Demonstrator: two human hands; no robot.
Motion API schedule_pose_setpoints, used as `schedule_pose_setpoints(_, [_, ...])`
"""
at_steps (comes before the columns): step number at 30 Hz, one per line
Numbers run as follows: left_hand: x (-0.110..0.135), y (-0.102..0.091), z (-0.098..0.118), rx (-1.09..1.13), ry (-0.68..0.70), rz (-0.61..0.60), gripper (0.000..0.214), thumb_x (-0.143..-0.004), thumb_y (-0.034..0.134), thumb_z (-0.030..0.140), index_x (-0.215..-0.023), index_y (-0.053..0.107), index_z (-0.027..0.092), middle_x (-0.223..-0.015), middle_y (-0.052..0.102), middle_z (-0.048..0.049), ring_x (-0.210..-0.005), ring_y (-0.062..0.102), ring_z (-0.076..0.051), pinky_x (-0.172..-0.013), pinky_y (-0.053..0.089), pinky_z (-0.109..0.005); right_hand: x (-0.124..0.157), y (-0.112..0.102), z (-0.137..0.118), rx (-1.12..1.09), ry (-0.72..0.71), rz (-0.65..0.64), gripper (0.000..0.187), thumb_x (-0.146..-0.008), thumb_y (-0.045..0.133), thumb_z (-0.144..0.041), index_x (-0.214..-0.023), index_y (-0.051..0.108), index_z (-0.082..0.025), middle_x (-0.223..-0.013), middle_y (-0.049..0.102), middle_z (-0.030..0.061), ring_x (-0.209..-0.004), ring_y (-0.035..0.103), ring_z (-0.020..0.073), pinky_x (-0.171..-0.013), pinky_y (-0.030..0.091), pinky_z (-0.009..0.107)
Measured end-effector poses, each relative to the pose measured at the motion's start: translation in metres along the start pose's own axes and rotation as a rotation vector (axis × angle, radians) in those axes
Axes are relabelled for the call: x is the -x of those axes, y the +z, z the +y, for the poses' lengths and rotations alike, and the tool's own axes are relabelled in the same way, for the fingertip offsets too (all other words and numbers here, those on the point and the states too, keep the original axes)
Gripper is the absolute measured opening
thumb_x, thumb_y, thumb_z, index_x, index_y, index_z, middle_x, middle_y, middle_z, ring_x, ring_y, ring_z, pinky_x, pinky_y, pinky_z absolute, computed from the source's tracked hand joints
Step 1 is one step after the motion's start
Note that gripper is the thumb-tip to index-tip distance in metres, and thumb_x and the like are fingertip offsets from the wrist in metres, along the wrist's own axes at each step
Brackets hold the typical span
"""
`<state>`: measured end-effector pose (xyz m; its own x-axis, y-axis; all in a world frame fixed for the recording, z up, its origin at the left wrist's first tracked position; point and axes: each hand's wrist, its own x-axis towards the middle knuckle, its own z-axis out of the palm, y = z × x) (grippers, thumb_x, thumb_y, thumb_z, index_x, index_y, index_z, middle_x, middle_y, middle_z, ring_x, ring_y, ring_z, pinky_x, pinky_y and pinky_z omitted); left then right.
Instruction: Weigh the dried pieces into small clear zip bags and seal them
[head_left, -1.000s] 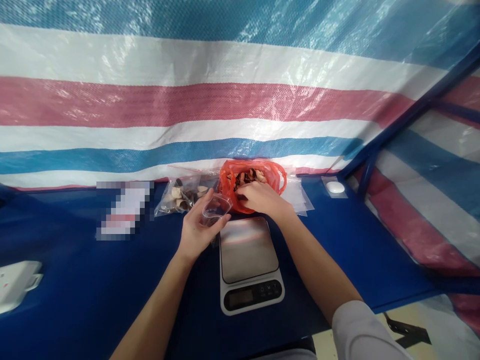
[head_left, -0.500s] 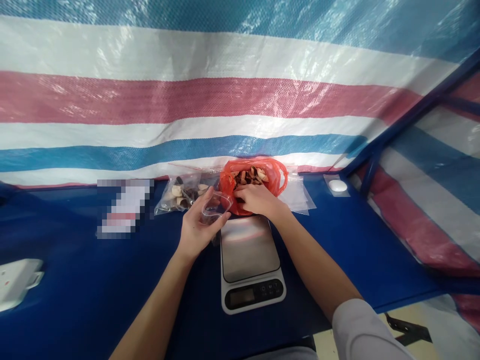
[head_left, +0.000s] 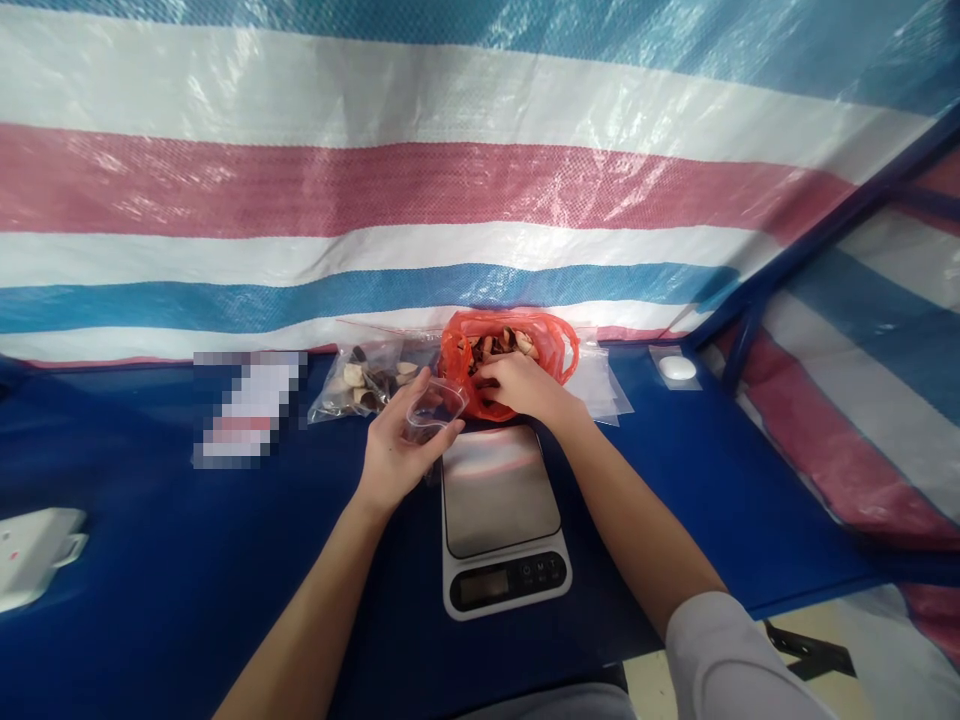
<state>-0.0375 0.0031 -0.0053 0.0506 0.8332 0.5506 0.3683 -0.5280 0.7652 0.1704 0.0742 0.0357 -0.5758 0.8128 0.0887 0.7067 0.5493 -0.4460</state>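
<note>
My left hand [head_left: 400,446] is curled around a clear plastic bag [head_left: 439,408], whose mouth gapes beside the red bag. Into the red plastic bag [head_left: 555,335] reaches my right hand [head_left: 521,385], its fingers bent among dried brown and cream pieces [head_left: 510,343]; the fingertips are partly hidden, so what they grip is unclear. Just in front of the bags lies a digital kitchen scale [head_left: 504,500] with nothing on its steel plate. Left of the red bag is a filled clear bag [head_left: 360,385] of dark and cream pieces.
Flat clear bags [head_left: 606,385] lie behind my right wrist. Farther right on the blue table [head_left: 720,480] is a small white oval object [head_left: 677,368]. A blurred-out paper [head_left: 251,410] and a white device [head_left: 37,555] are on the left. Striped sheeting [head_left: 420,190] hangs behind the table.
My right hand has shifted slightly, still inside the red bag, and its fingers look more bent. My left hand keeps the clear bag in nearly the same place. The view has tilted a little.
</note>
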Motion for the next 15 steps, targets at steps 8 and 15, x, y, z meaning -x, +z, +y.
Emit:
schedule_pose_setpoints(8, [0.001,0.001,-0.001,0.028,-0.014,0.001,0.070,-0.080,0.079,0.037,-0.143,0.055,0.020,-0.112,0.071,-0.0101,-0.095,0.070,-0.021,-0.082,0.060,-0.036,0.000,-0.006,0.011,-0.083,-0.049,0.076,0.019,-0.088,0.067,-0.012,-0.098,0.080,-0.022,-0.100,0.079,0.0042,-0.099,0.068,0.0197,-0.094,0.045,0.034])
schedule_pose_setpoints(15, [0.001,0.003,0.002,0.005,-0.016,-0.023,0.068,-0.079,0.078,0.040,-0.141,0.058,0.019,-0.113,0.073,-0.0118,-0.096,0.071,-0.024,-0.090,0.059,-0.042,0.014,-0.034,-0.009,-0.290,-0.101,0.241,0.015,-0.088,0.070,-0.018,-0.099,0.080,-0.023,-0.103,0.078,0.0035,-0.095,0.071,0.0176,-0.090,0.051,0.031])
